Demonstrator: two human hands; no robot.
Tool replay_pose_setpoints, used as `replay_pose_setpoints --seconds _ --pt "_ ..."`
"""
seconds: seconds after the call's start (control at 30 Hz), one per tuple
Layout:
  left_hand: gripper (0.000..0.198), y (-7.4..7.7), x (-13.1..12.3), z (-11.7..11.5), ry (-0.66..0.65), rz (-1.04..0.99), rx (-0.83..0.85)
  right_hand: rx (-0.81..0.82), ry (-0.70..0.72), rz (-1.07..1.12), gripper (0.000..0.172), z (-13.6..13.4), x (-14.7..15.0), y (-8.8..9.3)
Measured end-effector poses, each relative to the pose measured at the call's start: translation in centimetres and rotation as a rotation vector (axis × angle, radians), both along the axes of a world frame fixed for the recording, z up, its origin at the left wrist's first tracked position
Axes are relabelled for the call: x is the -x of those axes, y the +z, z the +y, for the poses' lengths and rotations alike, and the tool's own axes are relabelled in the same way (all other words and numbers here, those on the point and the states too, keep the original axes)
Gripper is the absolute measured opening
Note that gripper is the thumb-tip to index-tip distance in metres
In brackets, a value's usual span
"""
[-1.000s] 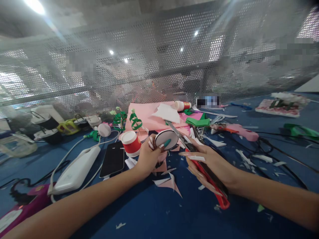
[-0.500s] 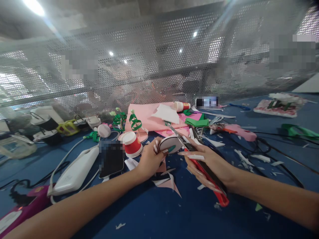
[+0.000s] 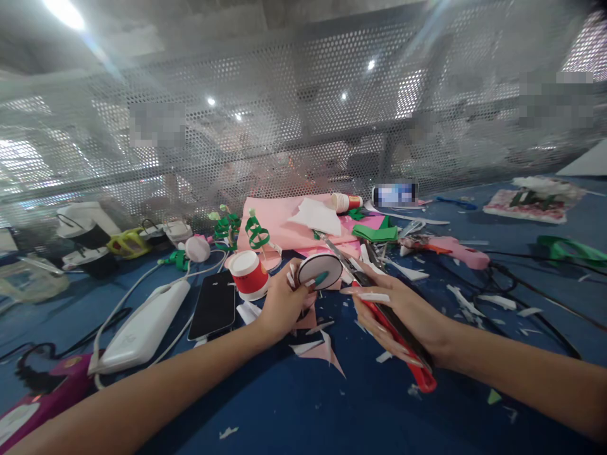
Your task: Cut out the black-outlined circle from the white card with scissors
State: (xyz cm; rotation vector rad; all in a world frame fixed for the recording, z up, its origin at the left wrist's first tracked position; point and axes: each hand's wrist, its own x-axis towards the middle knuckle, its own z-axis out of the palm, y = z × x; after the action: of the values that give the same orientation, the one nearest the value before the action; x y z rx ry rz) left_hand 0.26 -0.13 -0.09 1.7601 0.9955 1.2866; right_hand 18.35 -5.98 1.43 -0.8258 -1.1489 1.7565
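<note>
Between the thumb and fingers of my left hand [image 3: 286,297] is a white round disc [image 3: 324,268] with a dark outline, its face tilted towards me. The fingers behind it are partly hidden. My right hand [image 3: 396,316] is wrapped round a red and black utility knife [image 3: 397,344]. Its long metal blade [image 3: 337,251] points up and left, just right of the disc; I cannot tell whether they touch. A red and white paper cup [image 3: 250,275] stands left of my left hand. Pink and white paper scraps [image 3: 322,347] lie below the hands.
Behind the hands lie pink paper [image 3: 265,212], stacked paper cups [image 3: 346,202] and green spiral decorations [image 3: 257,235]. A phone [image 3: 213,305] and white power bank [image 3: 145,325] are at left. A pink glue gun [image 3: 458,249] is at right, among cables. A perforated metal screen [image 3: 294,114] stands behind.
The disc has turned and moved slightly left, away from the knife blade, and shows more of its white face. My right hand keeps its grip on the knife, almost unmoved.
</note>
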Motion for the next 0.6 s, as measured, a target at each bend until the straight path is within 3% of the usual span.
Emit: replay_pose_setpoints --seconds 0.3,0.43,0.6 --pt "0.016 0.12 0.08 0.01 0.017 -0.01 0.018 -0.018 0.021 -0.054 0.055 -0.15 0.0 0.18" --pt "0.016 0.2 0.06 -0.09 0.033 0.01 -0.013 -0.034 0.006 -0.083 0.055 -0.25 -0.02 0.47" --pt "0.016 0.15 0.15 -0.14 0.029 0.049 -0.017 -0.009 -0.008 -0.116 0.042 -0.23 -0.06 0.34"
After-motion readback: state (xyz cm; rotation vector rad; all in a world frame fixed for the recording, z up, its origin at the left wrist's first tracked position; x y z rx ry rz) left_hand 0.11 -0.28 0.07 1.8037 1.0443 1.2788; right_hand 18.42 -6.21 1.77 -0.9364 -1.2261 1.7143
